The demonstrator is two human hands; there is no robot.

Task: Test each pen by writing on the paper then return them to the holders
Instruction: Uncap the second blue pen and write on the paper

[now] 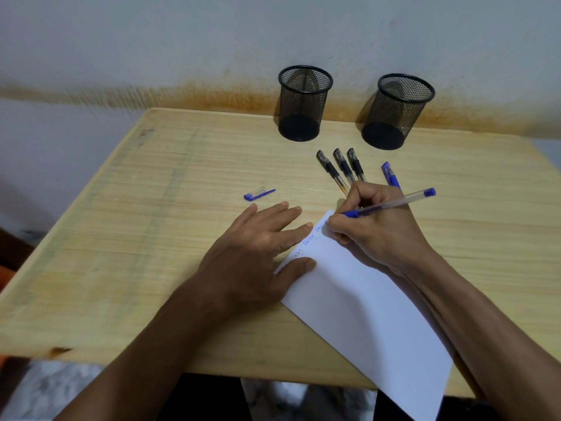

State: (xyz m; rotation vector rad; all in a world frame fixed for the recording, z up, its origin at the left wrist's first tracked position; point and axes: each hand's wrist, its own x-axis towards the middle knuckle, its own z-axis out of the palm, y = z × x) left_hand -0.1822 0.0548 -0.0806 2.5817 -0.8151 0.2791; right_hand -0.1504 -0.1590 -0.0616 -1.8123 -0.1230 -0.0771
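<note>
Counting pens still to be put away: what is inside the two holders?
Both mesh holders, left and right, look empty: no pens stand above the rims, and the dark bases show through. The very bottoms are hard to see.

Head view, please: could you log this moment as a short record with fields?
right hand: grips blue pen, tip at the paper's far corner
left hand: flat, pressing the paper's edge
paper: blue writing along the far edge
pen cap: loose on table
black pens: three, side by side
capped blue pen: behind the right hand
holders: two, no pens visible inside
</note>
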